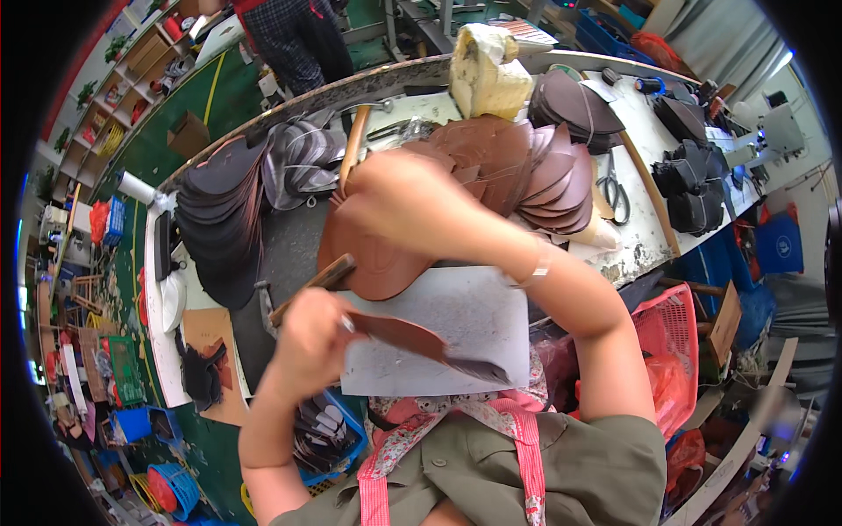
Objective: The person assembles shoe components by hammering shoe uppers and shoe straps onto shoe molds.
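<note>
A curved brown leather piece (399, 337) is in my left hand (309, 337), whose fingers are closed on its left end. The piece tilts down to the right, and its dark tip overlaps a pale grey slab (474, 302) at my front. My right hand (395, 197) is stretched across the bench over a large brown leather piece (373, 263). Motion smears its fingers, so their grip does not show. Just beyond the left hand lies a wooden handle (316, 287). A hammer (355, 145) with a light wooden handle rests near the right hand's fingertips.
Stacked dark leather pieces (219, 219) stand at left; brown ones (491, 158) fan out behind. A yellowish block (487, 74) is at the back. Scissors (616, 195) lie at right. A pink basket (667, 351) stands by my right elbow, and a person (294, 39) stands beyond the bench.
</note>
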Demonstrator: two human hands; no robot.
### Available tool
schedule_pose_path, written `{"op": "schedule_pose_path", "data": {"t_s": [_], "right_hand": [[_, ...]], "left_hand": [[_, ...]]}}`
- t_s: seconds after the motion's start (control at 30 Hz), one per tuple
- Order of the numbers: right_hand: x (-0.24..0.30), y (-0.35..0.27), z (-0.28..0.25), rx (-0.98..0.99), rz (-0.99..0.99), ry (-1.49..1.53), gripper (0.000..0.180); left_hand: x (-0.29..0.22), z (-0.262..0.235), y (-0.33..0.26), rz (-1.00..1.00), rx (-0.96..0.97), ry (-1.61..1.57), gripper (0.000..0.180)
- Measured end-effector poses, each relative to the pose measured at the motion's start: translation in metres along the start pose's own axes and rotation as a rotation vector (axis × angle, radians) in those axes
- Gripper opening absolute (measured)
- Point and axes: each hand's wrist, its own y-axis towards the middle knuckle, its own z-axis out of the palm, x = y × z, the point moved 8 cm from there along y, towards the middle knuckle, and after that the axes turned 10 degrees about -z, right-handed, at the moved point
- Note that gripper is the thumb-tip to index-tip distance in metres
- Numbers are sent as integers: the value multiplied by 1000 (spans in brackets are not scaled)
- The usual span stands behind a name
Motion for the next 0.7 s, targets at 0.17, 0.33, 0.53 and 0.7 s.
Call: {"op": "schedule_pose_path", "data": {"t_s": [0.17,0.33,0.53,0.7], "right_hand": [[-94,-148,-80,-505,607,192,25],[-112,-196,-39,-688,640,-113,45],[-109,-174,-5,-884,795,208,75],[-92,-173,5,-975,785,349,86]], "left_hand": [[78,11,96,-363,158,-71,30],[201,57,106,-362,176,350,46],[264,58,51,-883,243,-337,40],[222,82,54,-968,254,-442,40]]}}
